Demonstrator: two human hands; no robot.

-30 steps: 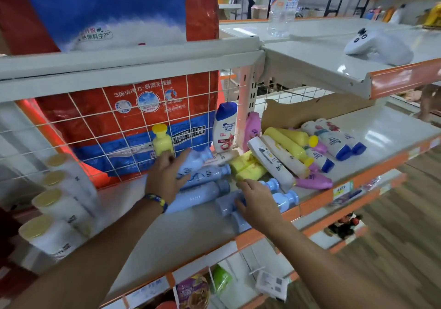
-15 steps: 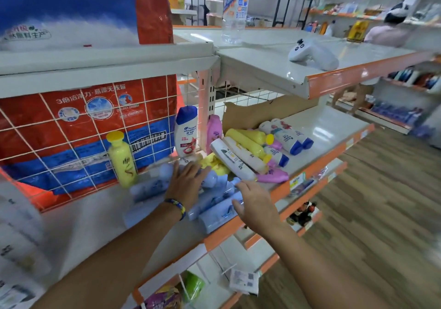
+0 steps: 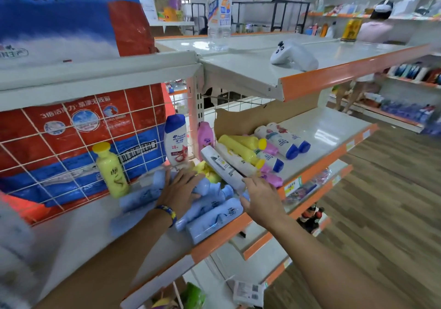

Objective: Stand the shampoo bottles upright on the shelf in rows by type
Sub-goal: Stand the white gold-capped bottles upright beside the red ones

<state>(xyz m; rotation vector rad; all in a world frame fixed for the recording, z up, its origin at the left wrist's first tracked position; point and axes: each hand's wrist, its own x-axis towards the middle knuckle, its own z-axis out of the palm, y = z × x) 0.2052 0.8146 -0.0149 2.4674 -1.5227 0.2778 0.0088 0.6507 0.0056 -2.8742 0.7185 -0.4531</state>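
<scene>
Pale blue bottles [image 3: 214, 215] lie flat under the left hand [image 3: 179, 193], whose fingers are spread on them. Right hand [image 3: 261, 197] sits at their cap ends, grip unclear.

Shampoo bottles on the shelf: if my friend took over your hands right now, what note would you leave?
Left hand: flat on the lying light blue bottles. Right hand: at their cap ends by the shelf edge; grip unclear.
Done: yellow bottle, Head & Shoulders bottle and pink bottle stand upright by the wire back.
Left: stand the light blue ones, then the mixed pile of lying white, yellow and pink bottles, in rows by type.
</scene>
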